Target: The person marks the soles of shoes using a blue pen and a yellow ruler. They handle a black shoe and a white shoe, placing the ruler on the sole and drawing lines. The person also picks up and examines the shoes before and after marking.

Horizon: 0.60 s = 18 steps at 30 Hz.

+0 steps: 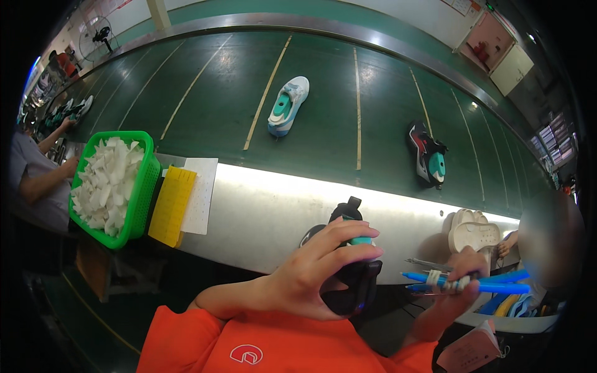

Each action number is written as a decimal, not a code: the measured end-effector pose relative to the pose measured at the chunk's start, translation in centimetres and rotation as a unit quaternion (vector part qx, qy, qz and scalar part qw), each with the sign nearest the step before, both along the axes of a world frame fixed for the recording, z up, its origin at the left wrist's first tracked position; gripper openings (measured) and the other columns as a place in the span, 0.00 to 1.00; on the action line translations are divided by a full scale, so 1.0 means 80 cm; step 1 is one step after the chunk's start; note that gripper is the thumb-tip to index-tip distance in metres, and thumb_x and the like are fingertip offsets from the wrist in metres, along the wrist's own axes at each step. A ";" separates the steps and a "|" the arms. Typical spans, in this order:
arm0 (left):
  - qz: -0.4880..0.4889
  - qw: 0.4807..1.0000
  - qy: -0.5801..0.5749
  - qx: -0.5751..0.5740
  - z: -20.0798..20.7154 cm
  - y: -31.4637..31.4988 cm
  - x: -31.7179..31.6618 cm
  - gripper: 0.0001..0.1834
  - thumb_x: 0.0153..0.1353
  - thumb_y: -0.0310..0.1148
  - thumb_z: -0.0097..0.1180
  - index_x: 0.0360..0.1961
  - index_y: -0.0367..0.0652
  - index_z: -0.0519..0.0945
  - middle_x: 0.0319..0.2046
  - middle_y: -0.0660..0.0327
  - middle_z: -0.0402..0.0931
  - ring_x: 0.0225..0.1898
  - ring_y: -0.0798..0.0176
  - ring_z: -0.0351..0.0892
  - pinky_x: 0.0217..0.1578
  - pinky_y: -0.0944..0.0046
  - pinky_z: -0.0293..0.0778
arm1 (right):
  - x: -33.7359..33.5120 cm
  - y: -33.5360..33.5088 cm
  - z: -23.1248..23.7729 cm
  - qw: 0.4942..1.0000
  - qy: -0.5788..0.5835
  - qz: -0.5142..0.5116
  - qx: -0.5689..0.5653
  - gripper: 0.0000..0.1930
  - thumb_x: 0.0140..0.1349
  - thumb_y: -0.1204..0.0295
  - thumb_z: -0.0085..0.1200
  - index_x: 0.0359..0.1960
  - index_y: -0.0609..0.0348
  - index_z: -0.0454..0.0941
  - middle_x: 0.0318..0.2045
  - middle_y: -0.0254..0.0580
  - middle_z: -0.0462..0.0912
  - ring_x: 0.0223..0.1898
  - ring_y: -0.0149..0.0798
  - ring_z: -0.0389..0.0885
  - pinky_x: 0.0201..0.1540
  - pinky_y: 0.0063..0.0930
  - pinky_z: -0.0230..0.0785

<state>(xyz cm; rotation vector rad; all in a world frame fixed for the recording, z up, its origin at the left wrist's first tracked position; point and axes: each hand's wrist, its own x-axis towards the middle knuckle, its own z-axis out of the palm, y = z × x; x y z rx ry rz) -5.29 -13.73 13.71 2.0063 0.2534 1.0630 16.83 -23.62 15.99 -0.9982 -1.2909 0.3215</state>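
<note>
My left hand (pixel 314 264) is wrapped over a black shoe (pixel 351 289) with a teal piece in its opening, held above the near edge of the metal ledge. Much of this shoe is hidden behind my fingers. To the right, my right hand (pixel 466 276) grips several blue pens (pixel 505 288) that point left. Whitish bands circle the pens near my fingers, and thin silvery pen-like tips stick out beside them. Farther off on the green conveyor belt (pixel 323 124) lie a white and light-blue shoe (pixel 289 105) and a black, red and grey shoe (pixel 427 155), both with teal pieces inside.
A green basket (pixel 149 180) heaped with white scraps (pixel 109 186) stands at left. Beside it, a yellow card (pixel 171 205) and white paper (pixel 200 193) lie on the metal ledge (pixel 249 217). Beige soles (pixel 474 233) are at right. Other people work on both sides.
</note>
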 end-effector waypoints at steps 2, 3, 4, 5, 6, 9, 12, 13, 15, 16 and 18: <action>0.002 1.000 0.005 0.003 0.001 -0.001 -0.001 0.37 0.32 0.28 0.72 0.48 0.43 0.69 0.51 0.49 0.67 0.53 0.46 0.69 0.56 0.49 0.62 | 0.003 -0.002 -0.019 0.998 0.006 -0.019 -0.055 0.24 0.59 0.50 0.49 0.22 0.61 0.71 0.15 0.33 0.66 0.17 0.24 0.60 0.18 0.17 0.49; -0.002 1.000 0.006 0.002 0.000 0.000 -0.001 0.38 0.32 0.28 0.73 0.48 0.44 0.69 0.51 0.49 0.67 0.54 0.45 0.68 0.56 0.47 0.61 | 0.001 -0.004 -0.030 0.996 0.036 -0.028 -0.070 0.23 0.59 0.51 0.50 0.21 0.61 0.70 0.16 0.34 0.66 0.18 0.24 0.61 0.18 0.16 0.49; -0.005 1.000 0.007 0.001 0.000 0.001 0.000 0.38 0.31 0.29 0.73 0.49 0.44 0.69 0.51 0.48 0.67 0.54 0.45 0.68 0.56 0.46 0.60 | 0.002 -0.007 -0.038 0.993 0.068 -0.026 -0.095 0.23 0.59 0.52 0.50 0.21 0.61 0.70 0.16 0.34 0.66 0.18 0.24 0.61 0.18 0.16 0.49; -0.009 1.000 0.009 0.001 -0.001 0.001 0.000 0.38 0.31 0.29 0.73 0.49 0.45 0.69 0.51 0.48 0.67 0.54 0.44 0.68 0.57 0.44 0.59 | 0.002 -0.010 -0.045 0.987 0.102 -0.023 -0.119 0.22 0.59 0.53 0.50 0.21 0.61 0.70 0.17 0.34 0.66 0.18 0.24 0.61 0.18 0.16 0.49; -0.013 1.000 0.005 0.007 -0.003 0.001 0.001 0.37 0.32 0.30 0.73 0.48 0.45 0.70 0.51 0.48 0.68 0.54 0.44 0.68 0.57 0.43 0.58 | 0.003 -0.014 -0.054 0.980 0.136 -0.020 -0.143 0.21 0.59 0.54 0.50 0.21 0.61 0.70 0.17 0.34 0.66 0.17 0.24 0.60 0.18 0.16 0.49; -0.039 0.996 -0.005 0.075 -0.034 0.006 0.008 0.32 0.35 0.31 0.72 0.45 0.46 0.72 0.51 0.49 0.68 0.54 0.44 0.68 0.57 0.41 0.57 | 0.015 -0.016 -0.092 0.974 0.157 -0.047 -0.159 0.19 0.60 0.57 0.50 0.21 0.61 0.68 0.19 0.34 0.65 0.19 0.23 0.60 0.21 0.16 0.50; -0.091 0.981 0.001 0.173 -0.088 0.007 0.013 0.19 0.44 0.27 0.66 0.40 0.52 0.77 0.49 0.53 0.70 0.52 0.48 0.70 0.55 0.37 0.58 | 0.025 -0.015 -0.109 0.964 0.187 -0.081 -0.167 0.15 0.60 0.62 0.47 0.21 0.60 0.66 0.20 0.34 0.64 0.23 0.24 0.61 0.26 0.18 0.51; -0.099 0.979 0.013 0.175 -0.110 -0.005 0.015 0.22 0.45 0.26 0.64 0.43 0.57 0.76 0.49 0.54 0.69 0.52 0.51 0.70 0.53 0.40 0.62 | 0.030 -0.015 -0.123 0.959 0.203 -0.099 -0.172 0.14 0.60 0.63 0.46 0.21 0.60 0.66 0.20 0.34 0.64 0.23 0.24 0.61 0.27 0.18 0.52; -0.141 0.948 0.039 0.282 -0.170 -0.009 -0.002 0.28 0.46 0.26 0.61 0.50 0.64 0.71 0.51 0.57 0.68 0.52 0.59 0.70 0.46 0.49 0.69 | 0.016 -0.018 -0.145 0.938 0.264 -0.127 -0.184 0.13 0.60 0.66 0.44 0.21 0.59 0.66 0.21 0.34 0.65 0.25 0.25 0.61 0.31 0.19 0.54; -0.167 0.910 0.052 0.377 -0.190 -0.011 -0.004 0.31 0.46 0.27 0.60 0.53 0.67 0.68 0.52 0.59 0.67 0.53 0.63 0.69 0.43 0.56 0.72 | 0.018 -0.022 -0.153 0.933 0.269 -0.136 -0.194 0.12 0.60 0.66 0.45 0.21 0.59 0.66 0.21 0.33 0.65 0.25 0.25 0.62 0.31 0.19 0.54; -0.183 0.866 0.087 0.457 -0.202 -0.024 -0.002 0.34 0.47 0.28 0.58 0.55 0.71 0.63 0.55 0.64 0.64 0.54 0.68 0.67 0.38 0.66 0.73 | 0.032 -0.026 -0.171 0.927 0.276 -0.159 -0.197 0.12 0.60 0.66 0.45 0.21 0.58 0.66 0.22 0.33 0.66 0.26 0.25 0.62 0.31 0.19 0.55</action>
